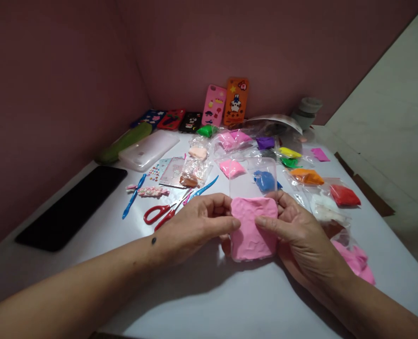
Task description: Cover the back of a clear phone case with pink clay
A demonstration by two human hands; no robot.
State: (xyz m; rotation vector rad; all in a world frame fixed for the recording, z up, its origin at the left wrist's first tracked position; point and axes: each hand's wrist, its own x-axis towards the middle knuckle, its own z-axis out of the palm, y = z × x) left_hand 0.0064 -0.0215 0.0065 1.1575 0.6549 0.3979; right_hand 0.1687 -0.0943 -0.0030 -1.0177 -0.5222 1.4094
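A clear phone case (253, 165) is held up above the table between my two hands. Pink clay (253, 240) is spread over its lower part, with an uneven, dented surface; the upper part is bare and see-through. My left hand (207, 219) grips the left edge, thumb on the clay and fingers behind. On the right edge, my right hand (290, 226) is closed the same way, its thumb pressing the clay near the middle. Red-handled scissors (157, 214) lie just beyond my left wrist. An opened bag of pink clay (357, 259) rests beside my right forearm.
Several bags of coloured clay, including orange (306, 176) and red (345, 194), cover the right and back. Decorated phone cases (214, 106) lean on the wall. At left lie a black phone (75, 207), a blue modelling tool (134, 197) and a whitish case (148, 149).
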